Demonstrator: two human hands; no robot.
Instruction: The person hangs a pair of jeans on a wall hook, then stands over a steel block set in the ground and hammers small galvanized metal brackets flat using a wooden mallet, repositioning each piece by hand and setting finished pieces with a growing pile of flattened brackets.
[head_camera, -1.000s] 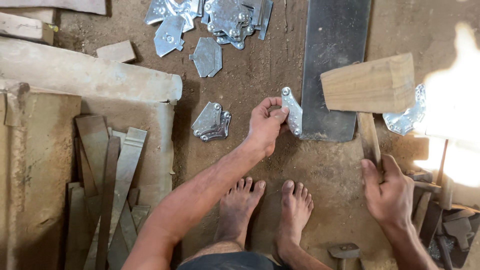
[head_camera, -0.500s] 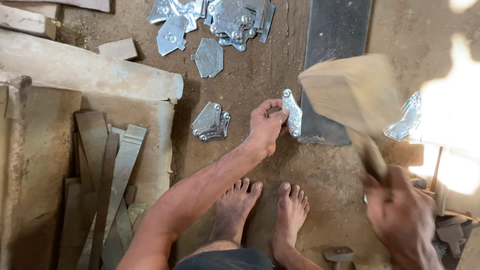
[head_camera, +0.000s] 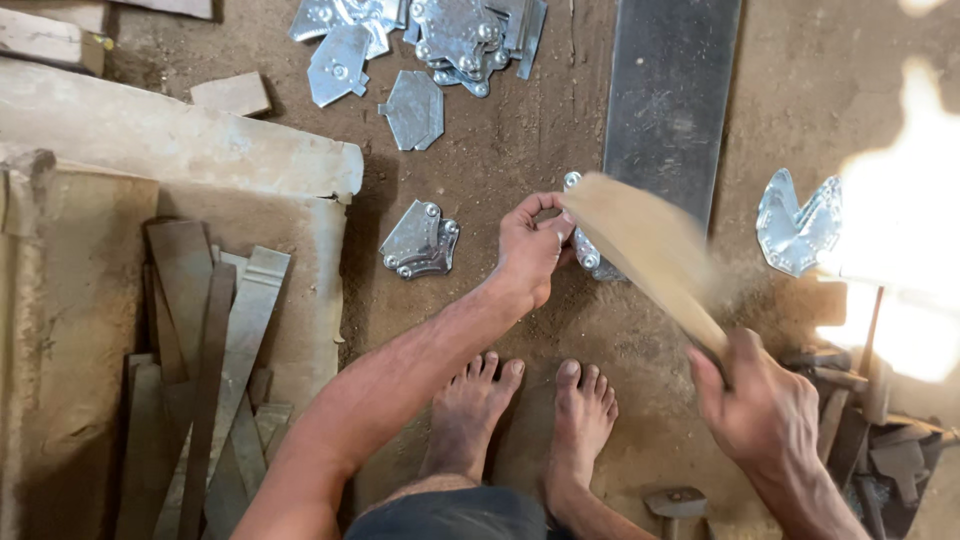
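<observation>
Left hand (head_camera: 530, 250) pinches the plate (head_camera: 585, 250) on the bar (head_camera: 665, 110); right hand (head_camera: 765, 405) grips the mallet (head_camera: 645, 255) — strike beyond the fingertips, squarely

Metal bar (head_camera: 668, 100): on the dirt floor (head_camera: 520, 170), top centre-right.
Plate pile (head_camera: 440, 30): top edge, left of the bar.
Riveted plate (head_camera: 420, 242): left of the left hand (head_camera: 530, 250).
Strips (head_camera: 200, 340): bottom-left corner.
Mallet (head_camera: 640, 250): over the bar's near end.

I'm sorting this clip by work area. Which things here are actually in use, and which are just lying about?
In use: left hand holding a metal piece on the dark steel slab; right hand swinging the wooden mallet.

Lying about: stamped plate, pile of plates, metal strips, small hammer.
</observation>
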